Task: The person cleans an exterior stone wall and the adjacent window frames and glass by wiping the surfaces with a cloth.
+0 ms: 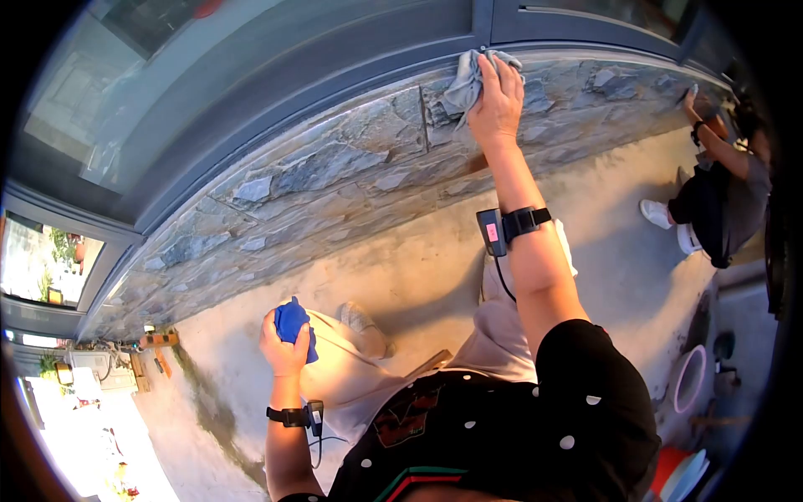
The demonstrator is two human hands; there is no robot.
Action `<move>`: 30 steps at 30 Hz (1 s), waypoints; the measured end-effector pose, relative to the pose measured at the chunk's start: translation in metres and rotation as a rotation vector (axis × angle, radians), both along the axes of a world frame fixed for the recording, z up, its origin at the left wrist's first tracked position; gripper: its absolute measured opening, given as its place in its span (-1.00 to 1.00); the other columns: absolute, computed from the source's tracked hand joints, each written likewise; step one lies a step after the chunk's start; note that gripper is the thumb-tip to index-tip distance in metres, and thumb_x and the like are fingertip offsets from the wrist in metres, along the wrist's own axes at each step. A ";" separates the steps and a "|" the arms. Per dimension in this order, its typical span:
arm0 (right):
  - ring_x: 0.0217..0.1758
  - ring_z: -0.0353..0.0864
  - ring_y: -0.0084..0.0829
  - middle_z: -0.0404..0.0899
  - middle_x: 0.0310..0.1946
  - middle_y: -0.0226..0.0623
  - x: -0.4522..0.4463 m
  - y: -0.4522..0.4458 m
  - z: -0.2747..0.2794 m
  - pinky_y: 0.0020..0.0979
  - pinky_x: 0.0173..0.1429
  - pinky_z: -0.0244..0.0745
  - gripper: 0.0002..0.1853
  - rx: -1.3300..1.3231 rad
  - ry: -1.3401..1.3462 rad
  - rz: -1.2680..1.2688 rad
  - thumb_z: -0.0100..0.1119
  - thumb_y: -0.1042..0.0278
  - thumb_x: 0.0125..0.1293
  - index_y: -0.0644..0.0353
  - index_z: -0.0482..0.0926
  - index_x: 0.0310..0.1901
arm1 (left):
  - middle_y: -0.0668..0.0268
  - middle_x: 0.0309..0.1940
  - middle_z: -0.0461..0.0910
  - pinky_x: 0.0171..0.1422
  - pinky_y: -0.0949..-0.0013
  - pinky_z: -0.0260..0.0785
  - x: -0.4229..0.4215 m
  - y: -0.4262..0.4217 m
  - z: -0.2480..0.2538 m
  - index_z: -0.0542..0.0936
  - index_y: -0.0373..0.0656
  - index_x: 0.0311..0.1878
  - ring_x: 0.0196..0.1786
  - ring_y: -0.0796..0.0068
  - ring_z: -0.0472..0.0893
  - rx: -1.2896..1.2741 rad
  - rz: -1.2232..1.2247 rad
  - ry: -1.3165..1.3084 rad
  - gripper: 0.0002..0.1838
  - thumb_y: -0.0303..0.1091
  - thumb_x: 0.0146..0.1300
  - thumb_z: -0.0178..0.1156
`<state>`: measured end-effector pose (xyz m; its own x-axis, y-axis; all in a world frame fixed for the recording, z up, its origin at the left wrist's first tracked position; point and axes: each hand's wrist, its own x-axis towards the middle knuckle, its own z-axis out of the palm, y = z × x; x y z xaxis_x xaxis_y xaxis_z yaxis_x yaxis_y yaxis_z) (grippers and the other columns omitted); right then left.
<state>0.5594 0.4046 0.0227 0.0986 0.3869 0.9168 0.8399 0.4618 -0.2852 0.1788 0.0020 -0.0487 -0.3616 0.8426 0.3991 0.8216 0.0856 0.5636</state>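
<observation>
My right hand (498, 107) presses a crumpled grey cloth (462, 82) against the ledge at the foot of the window frame (351, 88), its fingers bent over the fabric. Below that ledge runs a wall of rough grey stone (326, 159). Down by my left knee, my left hand (286, 345) is closed round a bunched blue cloth (293, 320), away from the wall. Each wrist wears a black strap with a small box and a cable.
Another person (719, 188) crouches at the far right, one hand raised to the same ledge. A pink-rimmed basin (687, 379) and a red tub (669, 468) stand at lower right. Assorted items (104, 368) lie near the wall's left end.
</observation>
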 end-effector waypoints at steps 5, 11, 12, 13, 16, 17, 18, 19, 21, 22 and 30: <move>0.47 0.12 0.13 0.16 0.41 0.10 0.012 0.028 -0.026 -0.03 0.54 0.06 -0.34 -0.129 0.419 -0.028 0.10 0.52 0.23 0.22 0.26 0.42 | 0.00 -0.09 0.63 0.07 0.03 0.48 0.010 0.012 0.005 0.51 -0.25 0.10 -0.07 -0.08 0.63 -0.006 -0.072 0.046 -0.33 -0.17 -0.08 0.51; 0.57 -0.19 0.19 -0.27 0.53 0.20 -0.112 -0.014 -0.060 -0.01 0.60 -0.13 -0.13 -0.447 0.897 -0.023 -0.01 0.55 0.29 0.23 -0.23 0.56 | 0.00 -0.07 0.63 0.07 0.00 0.46 0.033 0.027 0.012 0.51 -0.24 0.10 -0.06 -0.11 0.61 -0.007 -0.120 0.153 -0.32 -0.14 -0.08 0.51; 0.57 -0.15 0.17 -0.25 0.53 0.19 -0.128 -0.018 -0.065 -0.03 0.59 -0.10 -0.14 -0.495 0.990 -0.007 -0.01 0.52 0.31 0.22 -0.23 0.56 | 0.00 -0.07 0.63 0.07 0.00 0.46 0.036 0.029 0.013 0.51 -0.24 0.10 -0.06 -0.11 0.61 -0.009 -0.123 0.153 -0.32 -0.14 -0.08 0.51; 0.57 -0.12 0.14 -0.23 0.53 0.17 -0.142 -0.022 -0.069 -0.06 0.58 -0.06 -0.14 -0.541 1.086 0.005 0.00 0.49 0.33 0.20 -0.23 0.57 | 0.00 -0.08 0.63 0.07 0.00 0.46 0.038 0.030 0.015 0.51 -0.24 0.09 -0.06 -0.11 0.61 -0.021 -0.128 0.165 -0.33 -0.14 -0.08 0.51; 0.55 0.01 0.06 -0.11 0.53 0.09 -0.156 -0.029 -0.064 -0.11 0.56 0.02 -0.21 -0.597 1.165 -0.073 -0.02 0.35 0.40 0.16 -0.16 0.57 | 0.00 -0.08 0.62 0.07 0.00 0.46 0.037 0.033 0.012 0.51 -0.24 0.09 -0.06 -0.12 0.60 -0.037 -0.138 0.180 -0.34 -0.14 -0.07 0.51; 0.48 0.18 -0.07 0.09 0.47 -0.04 -0.150 -0.024 -0.057 -0.20 0.48 0.14 -0.30 -0.605 1.707 0.027 -0.07 0.11 0.46 0.12 -0.02 0.53 | 0.00 -0.08 0.62 0.07 0.00 0.45 0.036 0.032 0.010 0.50 -0.24 0.08 -0.05 -0.12 0.60 -0.033 -0.133 0.176 -0.34 -0.14 -0.07 0.51; 0.40 0.35 -0.21 0.29 0.41 -0.17 -0.142 -0.022 -0.045 -0.30 0.40 0.26 -0.33 -0.575 2.247 0.148 -0.12 -0.13 0.52 0.08 0.12 0.49 | 0.00 -0.08 0.62 0.07 0.00 0.45 0.037 0.031 0.011 0.50 -0.24 0.08 -0.05 -0.12 0.60 -0.035 -0.136 0.178 -0.34 -0.14 -0.07 0.51; 0.20 0.54 -0.27 0.54 0.18 -0.26 -0.139 0.010 -0.074 -0.24 0.22 0.41 -0.56 -0.665 2.321 0.030 -0.08 0.07 0.50 0.01 0.39 0.31 | 0.00 -0.08 0.62 0.08 -0.01 0.45 0.037 0.031 0.012 0.50 -0.24 0.08 -0.05 -0.13 0.60 -0.039 -0.137 0.142 -0.34 -0.15 -0.07 0.50; 0.05 0.61 -0.30 0.62 0.02 -0.29 -0.099 0.019 -0.064 -0.18 0.11 0.47 -0.73 -0.919 2.186 0.397 -0.04 0.25 0.42 0.03 0.53 0.07 | 0.00 -0.07 0.62 0.08 -0.01 0.44 0.035 0.028 0.012 0.50 -0.24 0.09 -0.05 -0.13 0.60 -0.044 -0.141 0.105 -0.34 -0.15 -0.07 0.50; -0.01 0.64 -0.31 0.66 -0.05 -0.30 -0.076 0.019 -0.055 -0.14 0.07 0.49 -0.79 -0.964 2.110 0.549 -0.03 0.33 0.39 0.04 0.59 -0.04 | -0.01 -0.07 0.61 0.08 -0.01 0.44 0.033 0.025 0.010 0.50 -0.24 0.09 -0.04 -0.13 0.60 -0.053 -0.124 0.111 -0.34 -0.15 -0.07 0.50; 0.39 0.41 -0.19 0.33 0.41 -0.22 0.015 0.055 -0.086 -0.24 0.37 0.38 -0.43 -0.518 1.845 0.213 -0.19 0.23 0.43 0.09 0.26 0.46 | -0.01 -0.08 0.61 0.08 -0.02 0.44 0.030 0.022 0.011 0.50 -0.26 0.09 -0.05 -0.15 0.59 -0.025 -0.127 0.098 -0.33 -0.17 -0.08 0.50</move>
